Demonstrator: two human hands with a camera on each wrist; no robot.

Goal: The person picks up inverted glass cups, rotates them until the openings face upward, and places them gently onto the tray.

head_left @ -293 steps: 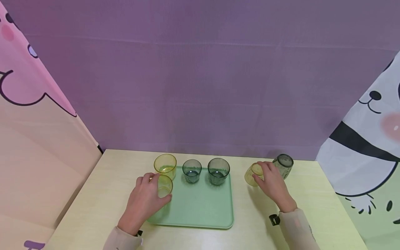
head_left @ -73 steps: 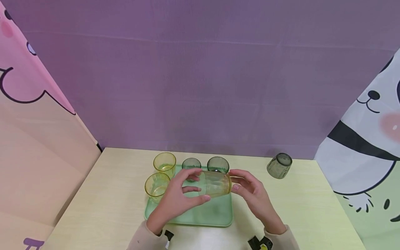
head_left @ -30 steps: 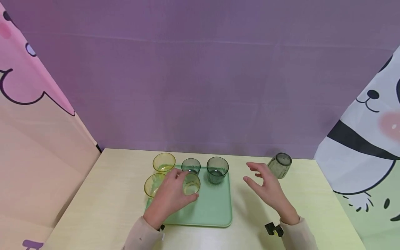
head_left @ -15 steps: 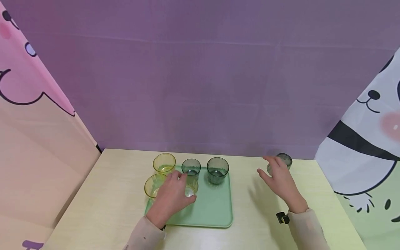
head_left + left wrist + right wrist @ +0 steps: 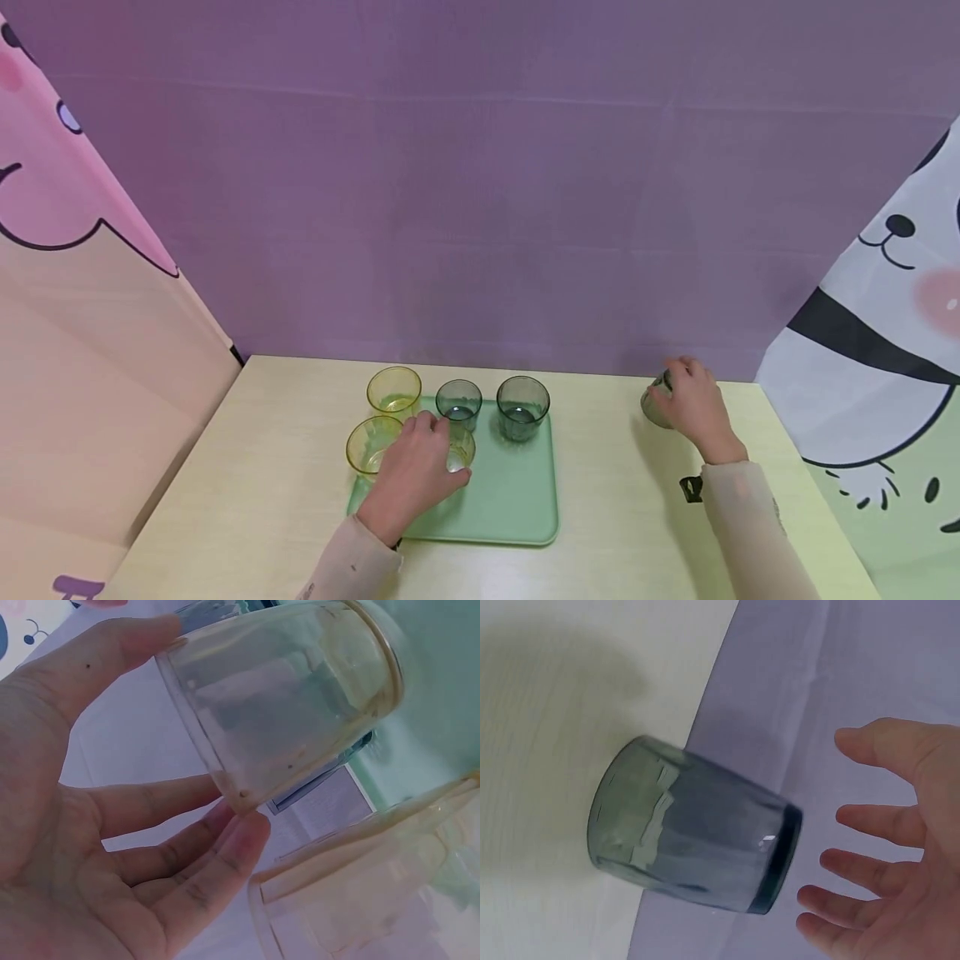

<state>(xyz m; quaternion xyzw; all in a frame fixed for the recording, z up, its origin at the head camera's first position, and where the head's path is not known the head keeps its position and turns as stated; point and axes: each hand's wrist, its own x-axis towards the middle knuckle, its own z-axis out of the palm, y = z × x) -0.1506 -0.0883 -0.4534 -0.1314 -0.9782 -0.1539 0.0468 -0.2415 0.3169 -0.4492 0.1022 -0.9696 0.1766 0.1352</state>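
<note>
Thumb and fingertips of my left hand (image 5: 416, 471) hold the rim of a pale yellow glass (image 5: 462, 448), which stands upright on the green tray (image 5: 510, 508). The left wrist view shows this yellow glass (image 5: 285, 697) up close, thumb on one side of the rim and fingers at the other. At the table's back right, an upside-down smoky grey glass (image 5: 654, 410) is partly hidden behind my right hand (image 5: 697, 408). In the right wrist view, the fingers (image 5: 877, 817) are spread and extended just short of the base of the grey glass (image 5: 694, 825).
Two yellow glasses stand along the tray's left side, one behind (image 5: 395, 392) and one in front (image 5: 372, 446). A small grey glass (image 5: 459, 403) and a larger grey glass (image 5: 522, 408) stand along its back. A purple curtain (image 5: 480, 208) hangs behind the table (image 5: 247, 483).
The yellow glass has gone from the right side of the table, through both hands, onto the tray, turned upright. My right hand let go of it and moved right to the upside-down grey glass.
</note>
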